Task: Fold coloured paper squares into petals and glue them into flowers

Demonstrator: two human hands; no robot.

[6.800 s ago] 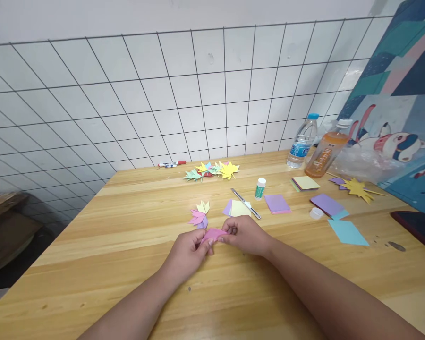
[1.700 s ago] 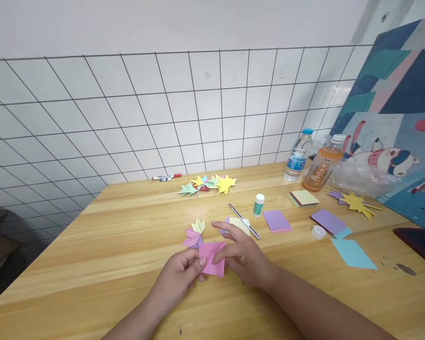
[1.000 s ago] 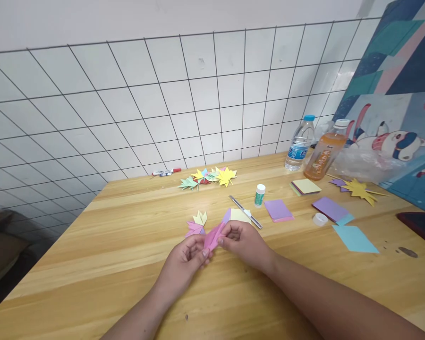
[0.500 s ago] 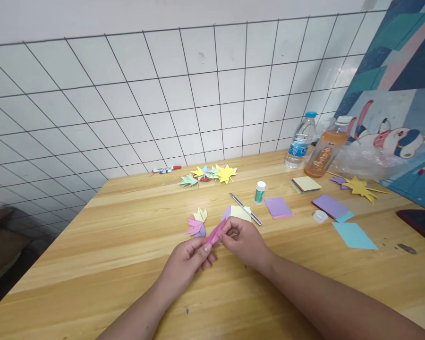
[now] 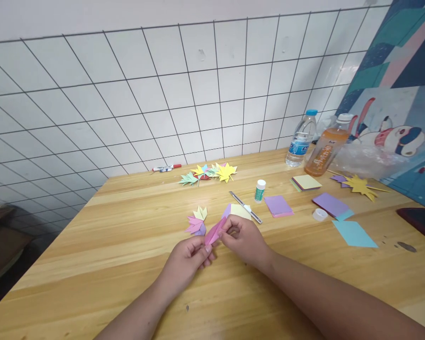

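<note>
A folded piece of pink paper (image 5: 215,230) is held between my two hands, just above the wooden table. My left hand (image 5: 190,257) pinches its lower left end between thumb and fingers. The fingers of my right hand (image 5: 241,237) grip the right side of the same paper. Just beyond my left hand lie several folded paper pieces (image 5: 197,220) in yellow, pink and purple. Behind my right hand, pale yellow paper squares (image 5: 240,212) lie partly hidden, with a utility knife (image 5: 246,208) resting across them.
A glue stick (image 5: 259,191) stands near purple paper squares (image 5: 278,206); its cap (image 5: 319,215) lies farther right by a blue sheet (image 5: 354,234). Folded paper leaves (image 5: 225,173) and markers (image 5: 166,168) lie along the wall. A water bottle (image 5: 301,139) and an orange drink bottle (image 5: 327,146) stand at back right.
The pink paper has opened wider between my fingers and shows more of its surface. Both hands stay in nearly the same place, still gripping it.
</note>
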